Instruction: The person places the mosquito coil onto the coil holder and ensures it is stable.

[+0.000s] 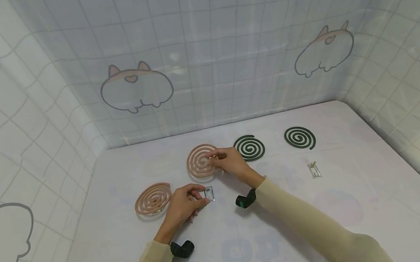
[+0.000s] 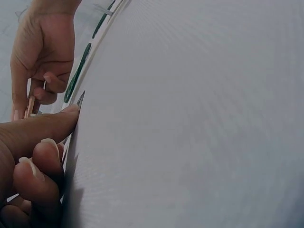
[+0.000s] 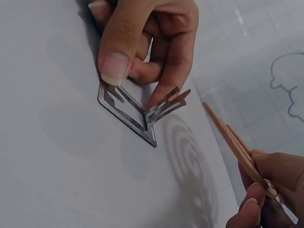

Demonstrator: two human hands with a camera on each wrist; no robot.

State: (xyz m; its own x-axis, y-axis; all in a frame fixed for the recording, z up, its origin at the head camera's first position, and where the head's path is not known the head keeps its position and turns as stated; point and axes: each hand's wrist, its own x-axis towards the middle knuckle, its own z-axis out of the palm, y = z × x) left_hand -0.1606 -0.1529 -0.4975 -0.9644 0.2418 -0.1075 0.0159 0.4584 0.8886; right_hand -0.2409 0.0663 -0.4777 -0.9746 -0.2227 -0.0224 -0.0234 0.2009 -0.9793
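Observation:
My right hand (image 1: 232, 162) pinches a brown mosquito coil (image 1: 196, 171) near its middle, fingers and thumb from opposite sides. In the right wrist view the coil (image 3: 236, 151) is tilted above the table, its spiral shadow falling beside the metal coil stand (image 3: 127, 121). My left hand (image 1: 182, 205) holds that stand down flat on the table (image 1: 212, 194), thumb on one corner and a finger by the opposite side. The stand's split prongs (image 3: 166, 107) rise up at an angle. Coil and stand are apart.
Left of my left hand, another brown coil (image 1: 140, 206) sits tilted on a stand (image 1: 158, 212). Two green coils (image 1: 249, 148) (image 1: 299, 137) lie toward the table's back right. Another stand (image 1: 314, 171) lies in front of the right one. Curtains with a grid pattern (image 1: 218, 78) enclose the table.

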